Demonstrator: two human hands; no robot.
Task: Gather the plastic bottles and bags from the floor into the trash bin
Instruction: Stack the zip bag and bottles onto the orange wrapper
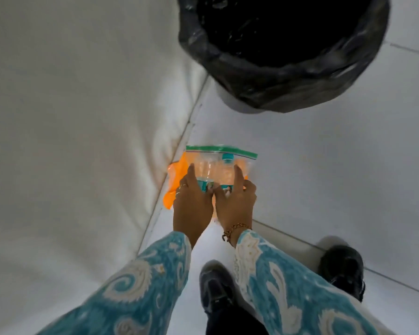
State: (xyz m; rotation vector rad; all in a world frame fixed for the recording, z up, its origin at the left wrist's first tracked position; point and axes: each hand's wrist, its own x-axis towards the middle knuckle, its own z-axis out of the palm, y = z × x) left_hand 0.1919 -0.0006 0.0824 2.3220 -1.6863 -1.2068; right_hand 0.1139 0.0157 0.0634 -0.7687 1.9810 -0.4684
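Both hands hold a bundle low over the floor by the wall. My left hand (191,204) and my right hand (236,201) grip it side by side, index fingers stretched along it. The bundle is a clear zip bag with a green seal strip (221,151), clear plastic bottles with teal caps and labels (226,158), and an orange plastic bag (173,187) hanging out on the left. The trash bin (286,76), lined with a black bag, stands open beyond the bundle, up and to the right.
A white wall (82,117) runs along the left and meets the white tiled floor (324,177) just left of the bundle. My two dark shoes (215,291) (341,269) stand on the tiles below my hands.
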